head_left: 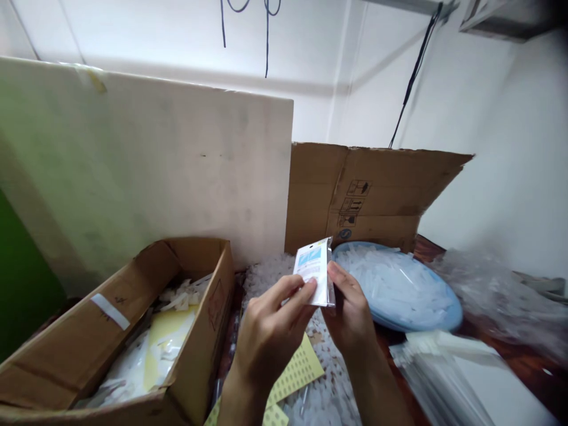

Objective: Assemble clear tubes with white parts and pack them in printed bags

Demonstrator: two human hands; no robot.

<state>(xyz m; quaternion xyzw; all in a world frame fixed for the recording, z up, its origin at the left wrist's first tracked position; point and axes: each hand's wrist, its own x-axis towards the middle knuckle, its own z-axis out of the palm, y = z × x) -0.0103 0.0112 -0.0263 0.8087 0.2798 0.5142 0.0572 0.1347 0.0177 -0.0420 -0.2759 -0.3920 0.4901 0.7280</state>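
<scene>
A: Fingers (290, 290) of the left hand (266, 337) are curled shut on the small printed packet (314, 271), pinching its lower left face. Right hand (350, 313) closes on the right edge, thumb along the clear side strip. Both grips are fingertip only.

B: Where's the packet relative to the table?

A: In the air, upright, above the heap of small white plastic pieces (319, 378) near the front edge of the table (528, 361). Not resting on anything.

B: Risk?

A: My read: a slip. The film looks slick and the pinch is shallow. If it drops, it lands in the white heap or on the yellow perforated sheets (298, 370) just below the wrists. White on white, so slow to find.

B: Anything else close?

A: Open cardboard box (195, 331) at the left front, holding bags and yellow sheets. A left elbow swing could knock its flap. At the right front, a stack of clear sleeves (444, 378) lies near the edge; a right forearm sweep could push them off.

B: Further back?

A: Blue round tray (448, 310) loaded with white pieces, just behind the right hand. Bump its rim and pieces could spill. Crumpled clear plastic (497, 296) sits at the right rear.

B: Rear edge?

A: A pale board (146, 171) and a cardboard flap (368, 195) stand against it. I can't tell if either is fixed. If loose, a shove on the box or tray may tip them forward.
</scene>
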